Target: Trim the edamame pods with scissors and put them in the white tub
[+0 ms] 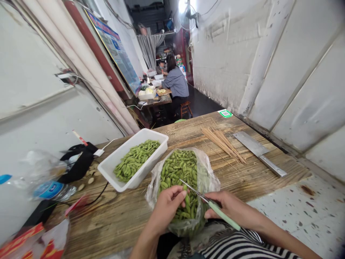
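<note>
Pinching an edamame pod (187, 200) over the plastic bag (208, 180), the left hand (167, 207) meets scissors (208, 205) grasped by the right hand (229, 208), near the white tub (113, 169).

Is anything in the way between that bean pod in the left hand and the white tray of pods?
Nothing visible. The left hand holds the pod over the open plastic bag, with scissors in the right hand at it. The white tray sits just beyond and left, open-topped; only the bag's crumpled rim lies between.
</note>
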The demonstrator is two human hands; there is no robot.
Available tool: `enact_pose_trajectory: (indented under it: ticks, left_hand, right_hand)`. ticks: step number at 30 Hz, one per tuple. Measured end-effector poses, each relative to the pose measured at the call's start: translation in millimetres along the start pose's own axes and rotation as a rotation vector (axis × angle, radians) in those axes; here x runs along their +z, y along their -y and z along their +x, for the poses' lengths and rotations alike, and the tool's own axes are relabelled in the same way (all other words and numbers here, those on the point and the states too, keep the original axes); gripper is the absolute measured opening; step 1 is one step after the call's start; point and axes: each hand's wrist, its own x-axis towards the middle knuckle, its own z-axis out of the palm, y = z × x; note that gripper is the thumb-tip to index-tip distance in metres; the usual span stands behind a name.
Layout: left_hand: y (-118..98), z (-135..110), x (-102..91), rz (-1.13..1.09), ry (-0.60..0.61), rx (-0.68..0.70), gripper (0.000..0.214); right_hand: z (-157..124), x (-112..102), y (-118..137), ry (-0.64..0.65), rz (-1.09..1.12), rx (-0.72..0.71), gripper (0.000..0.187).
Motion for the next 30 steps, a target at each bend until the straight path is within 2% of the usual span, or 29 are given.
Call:
enact_pose_trajectory:
  ticks: [2, 6, 10, 13, 20, 30]
  left_hand:
    - [1.1, 1.0, 1.6, -0.099, -0.02, -0.036, 0.026]
    - [1.5, 3.1, 3.1, -0.448, -0.192, -0.064, 0.028]
    - [0.1, 5.3, 3.9, -0.649, -0.304, -0.048, 0.031]
    - [-1.4, 5.1, 6.5, -0.68, -0.34, -0.058, 0.032]
    - [-1.6, 0.6, 15.2, -0.674, -0.309, -0.087, 0.032]
    - [2.4, 0.1, 17.9, -0.61, -0.302, -0.097, 0.033]
  right_hand:
    - [0.5, -0.1, -0.7, -0.014, -0.008, -0.013, 0.033]
    - [-2.9, -4.0, 0.9, -0.055, -0.067, -0.087, 0.04]
    - [-6.8, -5.6, 3.0, -0.004, -0.058, -0.16, 0.043]
    - [-6.6, -4.0, 3.9, 0.014, -0.053, -0.158, 0.043]
    - [-2.8, -0.7, 3.3, -0.002, -0.048, -0.145, 0.044]
    - [-0.1, 1.5, 0.5, -0.039, 0.008, -0.082, 0.043]
